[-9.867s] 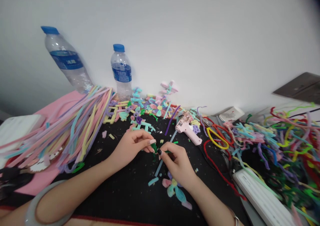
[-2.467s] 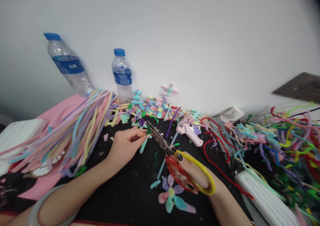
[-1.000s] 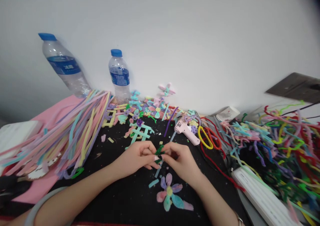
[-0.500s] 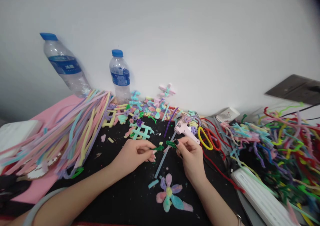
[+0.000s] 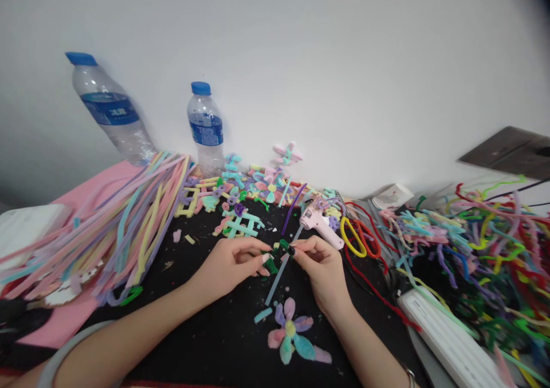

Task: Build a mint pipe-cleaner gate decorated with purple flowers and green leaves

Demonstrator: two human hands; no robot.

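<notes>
Both hands are close together over the black mat (image 5: 206,342). My left hand (image 5: 240,261) pinches a dark green fuzzy piece (image 5: 270,263) between thumb and fingers. My right hand (image 5: 318,262), with dark nails, is closed on the looped upper part of green fuzzy stem (image 5: 284,245). Whether the green parts are one piece cannot be made out. Below them lies a pastel fuzzy flower (image 5: 290,328) with a yellow centre. A pale blue glue stick (image 5: 279,279) slants under the right fingertips, and a pink glue gun (image 5: 320,227) lies just beyond.
Pastel stems (image 5: 146,216) lie at the left near two bottles (image 5: 206,127) (image 5: 114,110). Yellow-handled scissors (image 5: 353,239) are right of the glue gun. A white power strip (image 5: 451,336) and tangled coloured stems (image 5: 485,250) fill the right side.
My right hand has moved slightly left, closer to my left hand. The green stem now shows a bent loop between the hands, where two separate-looking straight ends showed before.
</notes>
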